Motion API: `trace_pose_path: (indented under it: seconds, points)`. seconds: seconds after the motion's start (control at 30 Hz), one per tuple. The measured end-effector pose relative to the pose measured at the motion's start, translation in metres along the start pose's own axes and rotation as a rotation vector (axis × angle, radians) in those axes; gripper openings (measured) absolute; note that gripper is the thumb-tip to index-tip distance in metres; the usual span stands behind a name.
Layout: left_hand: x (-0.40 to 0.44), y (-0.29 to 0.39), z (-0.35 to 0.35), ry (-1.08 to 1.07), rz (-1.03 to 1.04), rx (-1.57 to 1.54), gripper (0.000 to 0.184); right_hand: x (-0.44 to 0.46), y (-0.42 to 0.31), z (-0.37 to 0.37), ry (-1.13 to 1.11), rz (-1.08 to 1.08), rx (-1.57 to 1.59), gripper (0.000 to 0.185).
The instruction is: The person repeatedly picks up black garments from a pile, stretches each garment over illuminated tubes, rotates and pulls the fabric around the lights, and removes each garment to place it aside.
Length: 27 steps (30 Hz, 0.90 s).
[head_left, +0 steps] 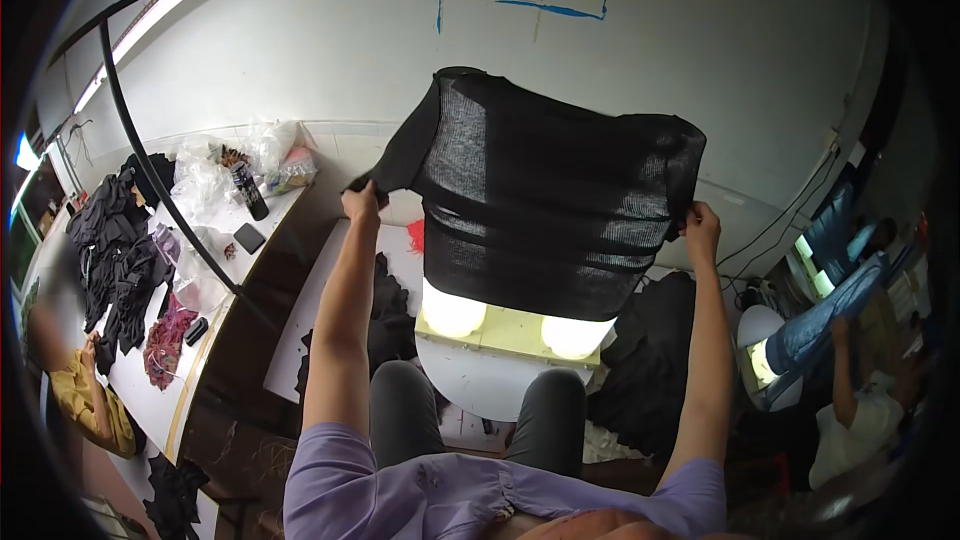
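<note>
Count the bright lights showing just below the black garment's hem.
2: one on the left side of the yellow box, the other on its right. The black garment may hide more.

Wearer in a pale lavender top [420, 490], loose woven-looking cloth, with short sleeves [325, 452] ending above the elbows; a curved seam crosses the chest and meets a narrow, slightly puckered strip [507, 488] down the middle, with small darker marks left of it, too blurred to read. Forearms uncovered, left hand [362, 202] and right hand [702, 228] bare. Below, plain dark grey trousers [405, 405], close-fitting and smooth over rounded knees.
</note>
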<state>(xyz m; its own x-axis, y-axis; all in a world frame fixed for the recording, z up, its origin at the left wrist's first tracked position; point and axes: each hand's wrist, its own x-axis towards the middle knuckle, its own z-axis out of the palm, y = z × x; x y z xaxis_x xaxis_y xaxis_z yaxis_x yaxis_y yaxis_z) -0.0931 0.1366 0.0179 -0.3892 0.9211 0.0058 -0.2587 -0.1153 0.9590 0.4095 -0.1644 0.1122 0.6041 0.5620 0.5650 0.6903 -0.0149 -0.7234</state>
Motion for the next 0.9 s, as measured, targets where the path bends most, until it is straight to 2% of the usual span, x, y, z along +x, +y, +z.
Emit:
trace_pose_path:
  seconds: [0.1, 0.23, 0.33, 0.43, 0.47, 0.5, 0.57, 0.63, 0.67, 0.77, 0.8, 0.9]
  points:
    - [-0.021, -0.015, 0.000, -0.118, -0.041, -0.079, 0.020, -0.004, 0.008, 0.007, 0.005, 0.023, -0.008, 0.016]
    - [-0.029, 0.005, 0.017, -0.228, -0.027, -0.130, 0.019, -0.004, 0.017, 0.013, 0.019, 0.022, -0.018, 0.016]
    - [-0.039, 0.018, 0.018, -0.232, -0.013, -0.104, 0.027, -0.011, 0.017, 0.012, 0.083, -0.004, 0.003, 0.017]
    - [-0.057, 0.019, 0.020, 0.149, 0.444, 0.258, 0.042, -0.025, 0.001, 0.013, 0.245, -0.173, -0.080, 0.022]
    - [-0.077, 0.036, 0.017, 0.142, 0.511, 0.253, 0.054, -0.031, -0.006, 0.013, 0.307, -0.248, -0.126, 0.025]
    - [-0.093, 0.044, 0.019, 0.212, 0.741, 0.288, 0.052, -0.037, -0.014, 0.013, 0.308, -0.398, -0.187, 0.027]
    - [-0.114, 0.058, 0.027, 0.064, 1.040, 0.347, 0.052, -0.046, -0.033, 0.009, 0.323, -0.696, -0.313, 0.033]
    - [-0.134, 0.077, 0.036, -0.181, 1.391, 0.539, 0.051, -0.053, -0.055, 0.008, 0.201, -0.856, -0.380, 0.037]
    - [-0.142, 0.081, 0.045, -0.236, 1.464, 0.584, 0.048, -0.055, -0.065, 0.009, 0.171, -0.876, -0.433, 0.038]
    - [-0.153, 0.093, 0.067, -0.306, 1.446, 0.783, 0.046, -0.045, -0.074, 0.016, 0.164, -0.887, -0.594, 0.035]
    - [-0.151, 0.095, 0.071, -0.323, 1.438, 0.847, 0.038, -0.039, -0.071, 0.019, 0.176, -0.888, -0.646, 0.034]
    - [-0.141, 0.092, 0.077, -0.296, 1.628, 1.004, 0.029, -0.030, -0.065, 0.022, 0.147, -1.038, -0.715, 0.025]
